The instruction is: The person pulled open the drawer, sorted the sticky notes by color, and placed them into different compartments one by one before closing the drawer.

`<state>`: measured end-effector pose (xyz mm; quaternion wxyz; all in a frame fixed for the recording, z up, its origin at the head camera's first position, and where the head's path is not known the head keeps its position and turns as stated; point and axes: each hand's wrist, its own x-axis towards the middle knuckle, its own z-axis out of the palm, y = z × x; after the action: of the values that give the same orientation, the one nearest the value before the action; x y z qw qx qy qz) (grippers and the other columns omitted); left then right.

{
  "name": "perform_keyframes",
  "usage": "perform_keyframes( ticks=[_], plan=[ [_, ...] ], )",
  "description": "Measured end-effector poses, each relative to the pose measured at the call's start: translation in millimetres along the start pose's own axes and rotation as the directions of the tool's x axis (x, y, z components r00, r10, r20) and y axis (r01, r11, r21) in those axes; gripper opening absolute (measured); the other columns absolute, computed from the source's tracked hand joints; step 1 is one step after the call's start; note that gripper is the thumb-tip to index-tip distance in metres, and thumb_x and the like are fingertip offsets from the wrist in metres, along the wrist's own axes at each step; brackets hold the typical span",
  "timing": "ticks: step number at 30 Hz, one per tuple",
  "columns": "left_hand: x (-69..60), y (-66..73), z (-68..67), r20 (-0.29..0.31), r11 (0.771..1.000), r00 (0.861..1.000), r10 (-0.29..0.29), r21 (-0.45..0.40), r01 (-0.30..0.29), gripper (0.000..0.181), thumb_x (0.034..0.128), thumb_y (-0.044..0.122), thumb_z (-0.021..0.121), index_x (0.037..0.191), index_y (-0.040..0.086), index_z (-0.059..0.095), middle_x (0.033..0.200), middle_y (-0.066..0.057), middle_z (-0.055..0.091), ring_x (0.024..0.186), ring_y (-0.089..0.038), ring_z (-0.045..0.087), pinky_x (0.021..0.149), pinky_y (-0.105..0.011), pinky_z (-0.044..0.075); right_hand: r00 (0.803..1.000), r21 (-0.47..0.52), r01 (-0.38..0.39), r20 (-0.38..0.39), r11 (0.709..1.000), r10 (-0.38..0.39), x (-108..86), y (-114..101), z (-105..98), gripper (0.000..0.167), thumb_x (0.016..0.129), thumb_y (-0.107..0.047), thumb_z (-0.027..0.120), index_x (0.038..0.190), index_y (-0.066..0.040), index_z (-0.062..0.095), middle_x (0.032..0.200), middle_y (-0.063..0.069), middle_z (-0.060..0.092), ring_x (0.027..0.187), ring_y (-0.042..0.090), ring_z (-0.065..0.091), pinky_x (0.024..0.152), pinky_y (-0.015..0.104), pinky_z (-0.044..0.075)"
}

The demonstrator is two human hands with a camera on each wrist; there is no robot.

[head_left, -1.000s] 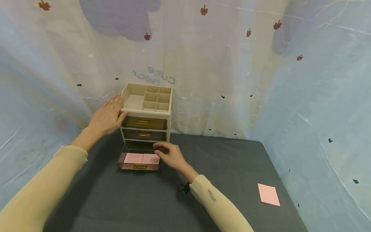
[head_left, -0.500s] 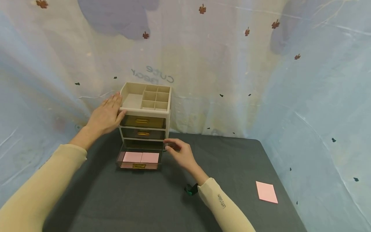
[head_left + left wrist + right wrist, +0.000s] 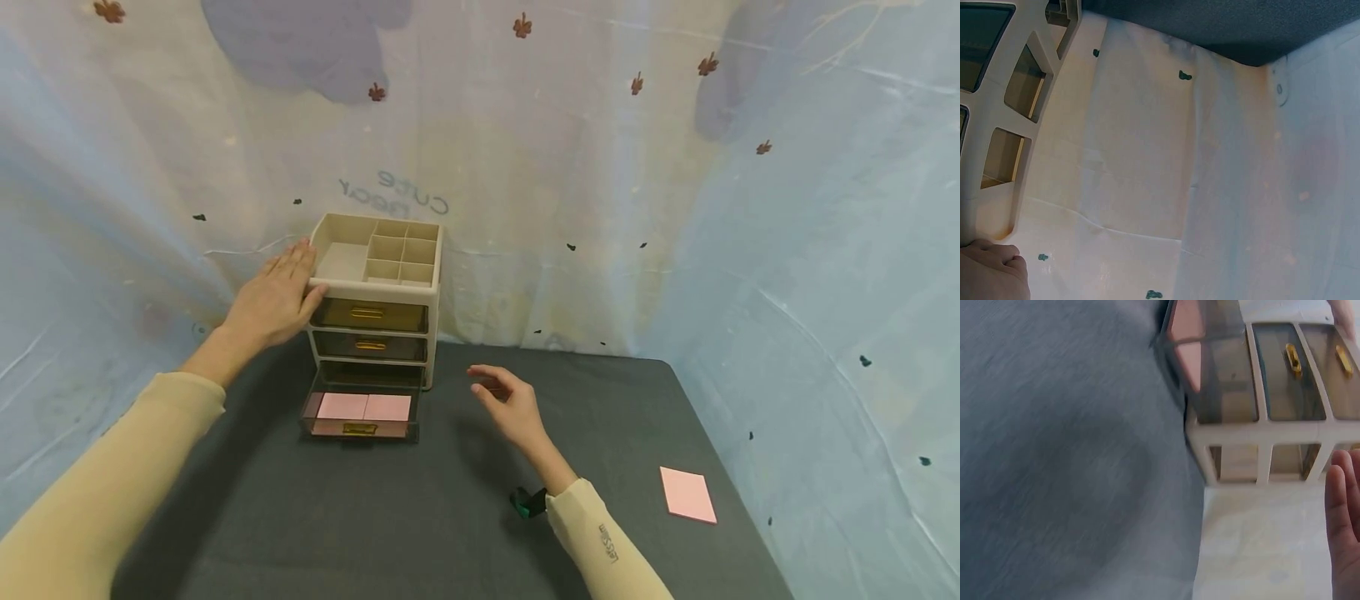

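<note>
A cream desktop organizer (image 3: pixel 375 289) with smoky drawers stands at the table's back left. Its bottom drawer (image 3: pixel 403 431) is pulled out, and two pads of pink paper (image 3: pixel 342 406) lie side by side in it. My left hand (image 3: pixel 272 302) rests flat against the organizer's upper left side, thumb over the front edge; in the left wrist view only part of this hand (image 3: pixel 994 272) shows. To the right of the organizer, my right hand (image 3: pixel 515 410) is above the table, fingers loosely bent and holding nothing. The right wrist view shows some of its fingers (image 3: pixel 1338 506).
Another pink paper pad (image 3: pixel 687 495) lies on the dark grey tablecloth (image 3: pixel 337 517) near the right edge. The organizer's top has several compartments. A printed curtain (image 3: pixel 525 183) hangs close behind and along both sides.
My right hand has moved from above the pulled-out drawer rightwards, away from the organizer. The left hand stays at the organizer's side, and the drawer has not visibly moved.
</note>
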<state>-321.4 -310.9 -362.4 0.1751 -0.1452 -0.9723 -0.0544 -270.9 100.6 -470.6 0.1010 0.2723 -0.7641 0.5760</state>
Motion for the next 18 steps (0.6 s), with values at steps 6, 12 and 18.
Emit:
perform_keyframes(
  ticks=[6,12,18],
  plan=[
    [-0.2,-0.2,-1.7,-0.003,1.0,1.0,0.001,0.007,-0.001,0.075,0.1135,0.045,0.029,0.163,-0.009,0.013,0.171,-0.027,0.007,0.156,-0.048,0.016,0.128,-0.059,0.013,0.998,-0.014,-0.047,-0.047,0.999,0.047,-13.1,10.2,-17.7,0.031,0.101,-0.01,0.07,0.132,-0.005,0.07,0.129,0.012,0.072,0.108,0.03,0.072,0.09,0.031,0.06],
    [-0.3,0.1,-1.8,0.002,1.0,1.0,0.0,0.014,0.0,0.075,0.1135,0.045,0.029,0.163,-0.009,0.012,0.171,-0.028,0.007,0.156,-0.048,0.016,0.128,-0.058,0.013,0.992,-0.054,-0.1,-0.079,0.994,0.095,-26.5,22.5,-35.6,0.03,0.101,-0.009,0.07,0.13,-0.006,0.071,0.127,0.011,0.073,0.108,0.029,0.072,0.09,0.031,0.06],
    [-0.2,0.0,-1.3,0.001,1.0,1.0,0.006,0.017,-0.006,0.075,0.1136,0.045,0.029,0.163,-0.009,0.012,0.171,-0.027,0.006,0.156,-0.048,0.016,0.128,-0.059,0.013,0.986,-0.145,-0.138,-0.117,0.98,0.122,-39.9,28.1,-51.9,0.031,0.099,-0.002,0.069,0.13,-0.004,0.071,0.127,0.016,0.073,0.107,0.034,0.072,0.088,0.031,0.061]
  ],
)
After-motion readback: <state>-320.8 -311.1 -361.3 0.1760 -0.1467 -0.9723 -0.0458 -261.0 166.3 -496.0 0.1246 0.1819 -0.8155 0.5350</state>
